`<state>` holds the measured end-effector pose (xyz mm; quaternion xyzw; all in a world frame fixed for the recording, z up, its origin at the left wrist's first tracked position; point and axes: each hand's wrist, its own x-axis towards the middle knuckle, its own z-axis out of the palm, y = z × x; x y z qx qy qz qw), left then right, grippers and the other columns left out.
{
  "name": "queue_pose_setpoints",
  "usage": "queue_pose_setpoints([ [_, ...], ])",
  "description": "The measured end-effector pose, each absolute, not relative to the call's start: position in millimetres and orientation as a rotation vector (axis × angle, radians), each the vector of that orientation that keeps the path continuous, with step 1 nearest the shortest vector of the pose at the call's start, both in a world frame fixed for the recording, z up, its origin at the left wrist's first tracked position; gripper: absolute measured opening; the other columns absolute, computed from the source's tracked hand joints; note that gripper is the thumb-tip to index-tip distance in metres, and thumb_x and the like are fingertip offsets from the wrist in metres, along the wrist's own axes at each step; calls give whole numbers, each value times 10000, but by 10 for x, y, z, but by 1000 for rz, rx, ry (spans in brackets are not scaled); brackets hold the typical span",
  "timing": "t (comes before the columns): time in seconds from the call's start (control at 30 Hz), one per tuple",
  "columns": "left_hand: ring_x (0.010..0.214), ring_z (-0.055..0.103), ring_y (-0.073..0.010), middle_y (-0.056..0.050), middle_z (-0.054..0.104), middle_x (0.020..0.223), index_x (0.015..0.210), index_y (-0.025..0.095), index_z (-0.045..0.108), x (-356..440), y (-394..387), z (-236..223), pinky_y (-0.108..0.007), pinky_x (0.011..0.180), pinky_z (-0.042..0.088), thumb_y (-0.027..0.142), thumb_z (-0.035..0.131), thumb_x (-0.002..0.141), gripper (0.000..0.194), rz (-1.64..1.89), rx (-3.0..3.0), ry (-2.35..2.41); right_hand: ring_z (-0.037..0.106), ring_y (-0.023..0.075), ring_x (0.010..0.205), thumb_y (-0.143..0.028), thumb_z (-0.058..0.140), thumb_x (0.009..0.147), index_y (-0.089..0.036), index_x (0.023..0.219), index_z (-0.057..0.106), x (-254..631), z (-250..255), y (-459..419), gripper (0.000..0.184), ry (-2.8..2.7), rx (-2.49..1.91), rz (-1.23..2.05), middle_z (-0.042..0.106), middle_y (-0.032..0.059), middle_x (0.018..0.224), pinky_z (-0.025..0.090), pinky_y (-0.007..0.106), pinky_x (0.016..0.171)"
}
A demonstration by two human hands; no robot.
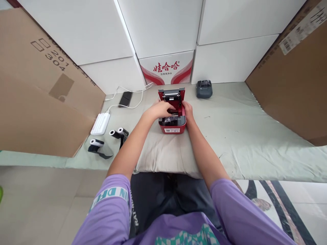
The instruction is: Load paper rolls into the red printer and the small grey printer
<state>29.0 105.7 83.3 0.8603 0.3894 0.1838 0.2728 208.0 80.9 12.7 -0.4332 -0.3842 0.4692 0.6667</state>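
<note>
In the head view, a boxy red-and-grey plastic printer (172,126) sat on pale green cloth (230,115), with a small dark-grey boxy device (204,91) at 2 o'clock, a flat black phone (125,99) between 9 and 10, a white rectangular power brick (100,124) at 9 and black-and-white cylindrical rolls (97,142) at 8. Its labelled front faced 6, its lid stood raised at 12, its long axis unclear. The left hand (163,109), fingers loosely bent, grip impossible to tell, partly hid its compartment; the right hand (188,111), curled, held its 3 o'clock side.
</note>
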Motion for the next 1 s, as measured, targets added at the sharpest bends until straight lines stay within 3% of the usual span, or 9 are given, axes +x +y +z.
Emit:
queue_pose_setpoints([
  [0.03,995,709,-356,-42,726,650,687,247,827,339,1132,811,-490,1173,373,288,874,642,77,449,2342,1050,474,141,702,-599,718,868,-238,636,465,2080,133,811,498,-863,-985,1064,515,-34,636,451,273,662],
  [0.13,949,714,-369,-55,648,544,548,223,747,436,1238,796,-478,1104,438,274,878,626,161,373,2362,1094,467,139,697,-522,700,896,-238,616,455,2079,149,814,468,-852,-1002,1068,507,-32,629,440,275,655],
  [0.2,959,722,-384,-64,692,608,621,215,789,445,1171,881,-490,1090,455,204,875,590,92,332,2376,1143,470,141,704,-501,691,911,-236,612,455,2078,157,813,464,-853,-1003,1065,512,-29,634,446,277,669],
  [0.3,968,737,-372,-62,766,767,835,204,856,341,886,1138,-513,1084,481,146,841,601,241,405,2377,1197,462,140,699,-537,705,910,-235,614,447,2077,162,803,496,-865,-1000,1052,499,-32,634,449,279,673],
  [0.47,1122,727,-286,-72,791,1179,1187,218,801,-275,290,1545,-428,1037,579,300,814,782,413,957,2107,1191,433,131,680,-635,710,885,-238,641,439,2072,137,788,539,-885,-986,1028,467,-42,647,447,271,641],
  [0.6,1229,682,-287,-78,756,1299,1209,222,758,-1157,-113,1613,-479,1102,579,420,928,710,563,1323,1867,1329,439,125,665,-677,708,872,-237,674,456,2067,89,813,544,-877,-955,1055,470,-49,663,458,271,632],
  [0.7,1112,712,-256,-26,801,1150,1103,251,773,-1807,-421,1558,-553,1131,562,434,1006,581,600,1411,1636,1604,452,127,669,-696,692,877,-237,679,458,2065,60,843,552,-899,-961,1036,472,-48,668,469,274,638],
  [0.83,953,740,-252,-28,817,977,1015,225,799,-2279,-750,1444,-515,1016,605,396,980,546,531,1155,1423,2063,449,122,663,-686,679,901,-238,666,429,2062,46,882,564,-905,-970,997,435,-52,657,475,272,634],
  [1.0,987,730,-263,-23,810,930,1047,196,814,-2238,-816,1319,-411,973,564,329,852,712,362,552,1501,2554,452,121,662,-657,680,926,-240,646,388,2066,55,907,581,-891,-991,1004,397,-50,639,496,268,627],
])
